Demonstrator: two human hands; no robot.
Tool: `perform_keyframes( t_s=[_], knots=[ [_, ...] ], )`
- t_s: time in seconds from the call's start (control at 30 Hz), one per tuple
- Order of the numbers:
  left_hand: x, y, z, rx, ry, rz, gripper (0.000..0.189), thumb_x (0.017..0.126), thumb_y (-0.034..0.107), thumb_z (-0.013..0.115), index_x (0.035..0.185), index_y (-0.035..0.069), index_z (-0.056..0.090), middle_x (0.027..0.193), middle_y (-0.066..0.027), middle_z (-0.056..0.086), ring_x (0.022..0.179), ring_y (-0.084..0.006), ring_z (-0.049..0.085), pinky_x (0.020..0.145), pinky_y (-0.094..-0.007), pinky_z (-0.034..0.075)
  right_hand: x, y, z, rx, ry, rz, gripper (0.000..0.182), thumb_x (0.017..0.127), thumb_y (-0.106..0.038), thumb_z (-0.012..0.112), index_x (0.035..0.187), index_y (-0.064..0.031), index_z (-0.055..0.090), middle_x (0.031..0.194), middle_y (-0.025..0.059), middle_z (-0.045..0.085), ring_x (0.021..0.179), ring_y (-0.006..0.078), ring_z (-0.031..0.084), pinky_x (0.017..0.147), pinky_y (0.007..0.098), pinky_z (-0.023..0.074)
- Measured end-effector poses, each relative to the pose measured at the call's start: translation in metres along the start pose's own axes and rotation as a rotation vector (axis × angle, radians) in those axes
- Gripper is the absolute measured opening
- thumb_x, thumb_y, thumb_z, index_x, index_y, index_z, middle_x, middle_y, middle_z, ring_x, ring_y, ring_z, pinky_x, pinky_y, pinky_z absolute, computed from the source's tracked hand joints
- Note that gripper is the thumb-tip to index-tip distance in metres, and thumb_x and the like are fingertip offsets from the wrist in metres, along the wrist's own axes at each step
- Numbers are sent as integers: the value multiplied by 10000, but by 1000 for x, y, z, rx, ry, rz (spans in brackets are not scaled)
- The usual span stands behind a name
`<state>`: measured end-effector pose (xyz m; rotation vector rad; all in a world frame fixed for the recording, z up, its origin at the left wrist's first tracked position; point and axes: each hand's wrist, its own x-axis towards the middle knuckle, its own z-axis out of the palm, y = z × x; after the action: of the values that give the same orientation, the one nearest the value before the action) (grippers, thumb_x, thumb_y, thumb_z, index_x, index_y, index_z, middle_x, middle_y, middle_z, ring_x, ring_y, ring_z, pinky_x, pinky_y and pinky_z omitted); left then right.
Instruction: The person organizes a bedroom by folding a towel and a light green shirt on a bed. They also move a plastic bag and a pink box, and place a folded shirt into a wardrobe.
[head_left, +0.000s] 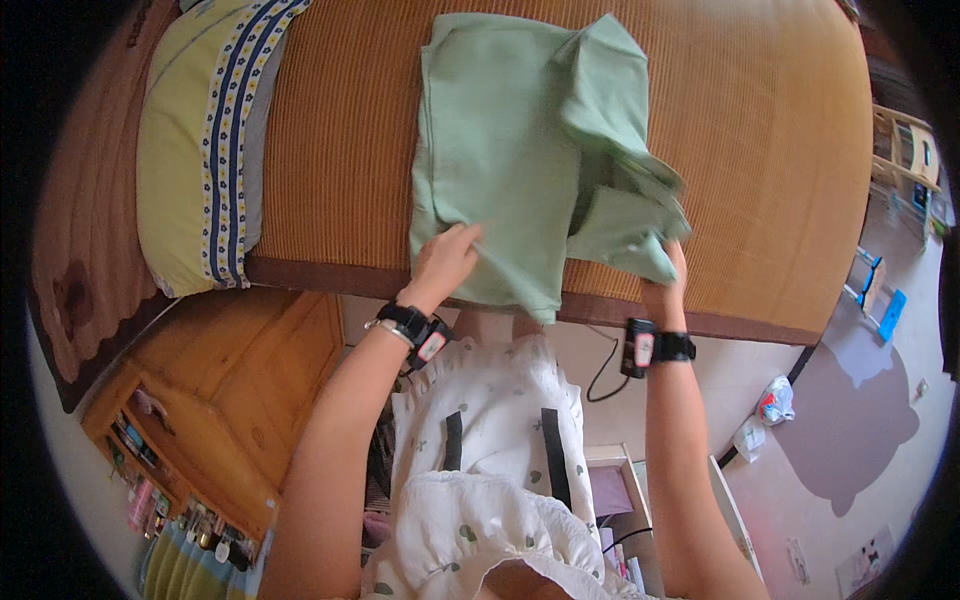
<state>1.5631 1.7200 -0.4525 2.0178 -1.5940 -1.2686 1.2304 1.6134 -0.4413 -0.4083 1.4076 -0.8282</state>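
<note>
A light green cloth garment (495, 142) lies on a brown woven bed mat, its left part spread flat and its right part bunched and partly lifted. My left hand (448, 259) pinches the cloth near its lower left side, close to the bed's front edge. At the lower right, my right hand (670, 266) holds a bunched end of the same garment, which covers some of the fingers. The cloth's lower edge hangs slightly over the mat's border. Both wrists wear black straps with small devices.
A yellow pillow (180, 150) with a flowered band lies at the bed's left end. A wooden cabinet (232, 382) stands at the lower left. Below the bed's edge is an open drawer (626, 480). Plastic bags (775, 401) and a small blue-trimmed folding stand (890, 315) are at the right.
</note>
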Motion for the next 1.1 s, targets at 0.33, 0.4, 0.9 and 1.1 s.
perform_keyframes(
  t_s=[0.33,0.4,0.9,1.1],
  knots=[
    [-9,7,-10,-326,106,-99,161,891,142,562,975,13,611,860,-134,658,806,-271,642,731,-369,489,-32,39,-113,-739,578,-117,276,872,-163,579,1103,-21,525,974,86,581,840,190,578,745,333,488],
    [-4,18,-13,-241,98,-152,152,891,145,573,937,3,606,812,-128,639,782,-249,632,724,-356,487,-13,32,-89,-937,495,-464,244,858,-144,598,1036,15,548,944,130,601,820,233,606,748,339,491],
    [22,4,23,-900,426,-478,660,825,83,717,1322,32,287,1159,-147,600,1111,-194,526,969,-305,381,77,-30,65,-1565,-23,-708,397,754,-199,682,1127,-97,589,1108,142,554,1029,331,531,865,425,467],
    [25,49,0,-539,-113,-356,503,775,193,769,1179,-19,558,1154,-128,624,1023,-206,591,866,-350,466,23,1,125,-1177,-350,-664,676,740,-360,748,1249,-5,482,1130,197,541,1048,381,556,830,444,496]
  ],
)
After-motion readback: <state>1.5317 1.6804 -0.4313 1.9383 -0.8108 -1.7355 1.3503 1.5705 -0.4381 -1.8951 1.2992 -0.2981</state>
